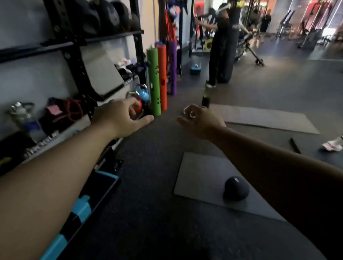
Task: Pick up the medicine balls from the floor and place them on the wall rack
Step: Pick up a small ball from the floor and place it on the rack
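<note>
One dark medicine ball (236, 188) lies on a grey mat (195, 180) on the floor at lower right. Several dark medicine balls (105, 14) sit in a row on the top shelf of the black wall rack (69, 55) at the left. Both my arms reach forward at mid height. My left hand (122, 117) hovers in front of the rack's lower shelf, fingers loosely curled, holding nothing. My right hand (201, 121) hangs over the floor with fingers apart and empty, well above and beyond the ball on the mat.
Green, orange and purple foam tubes (154, 81) stand upright past the rack. Kettlebells (143, 93), a water bottle (22, 117) and bands sit on lower shelves. A second grey mat (265, 117) lies ahead. A person (219, 43) stands further on; someone's foot (332, 145) is at right.
</note>
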Action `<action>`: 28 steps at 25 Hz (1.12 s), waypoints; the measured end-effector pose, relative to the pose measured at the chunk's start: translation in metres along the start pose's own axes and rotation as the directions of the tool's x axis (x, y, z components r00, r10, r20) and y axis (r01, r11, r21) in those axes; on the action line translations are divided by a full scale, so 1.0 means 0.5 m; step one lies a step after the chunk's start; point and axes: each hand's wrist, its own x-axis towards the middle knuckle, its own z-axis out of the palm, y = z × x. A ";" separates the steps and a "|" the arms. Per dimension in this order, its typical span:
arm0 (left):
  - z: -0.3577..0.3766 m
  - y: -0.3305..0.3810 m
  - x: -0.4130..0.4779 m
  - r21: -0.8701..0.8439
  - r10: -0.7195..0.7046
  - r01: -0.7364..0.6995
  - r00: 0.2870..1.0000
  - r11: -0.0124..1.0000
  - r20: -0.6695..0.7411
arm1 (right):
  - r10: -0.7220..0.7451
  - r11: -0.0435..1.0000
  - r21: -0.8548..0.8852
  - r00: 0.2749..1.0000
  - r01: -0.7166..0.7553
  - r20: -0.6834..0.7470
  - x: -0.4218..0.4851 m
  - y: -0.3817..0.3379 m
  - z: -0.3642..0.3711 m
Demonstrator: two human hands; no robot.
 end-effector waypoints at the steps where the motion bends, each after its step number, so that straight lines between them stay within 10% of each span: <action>1: 0.060 0.044 -0.010 0.008 -0.010 0.010 0.999 1.000 0.052 | 0.025 1.000 -0.006 0.999 -0.025 0.043 -0.024 0.070 0.013; 6: 0.329 0.225 -0.071 0.079 -0.130 0.110 0.933 0.991 0.334 | 0.129 0.990 -0.095 0.949 -0.106 0.287 -0.113 0.373 0.102; 11: 0.491 0.289 -0.122 0.202 -0.285 0.201 0.683 0.959 0.673 | 0.208 0.974 -0.202 0.748 -0.100 0.631 -0.181 0.547 0.217; 28: 1.237 0.082 -0.272 0.093 -0.302 0.390 0.521 0.916 0.798 | 0.393 0.913 -0.212 0.606 -0.350 0.691 -0.373 0.862 0.777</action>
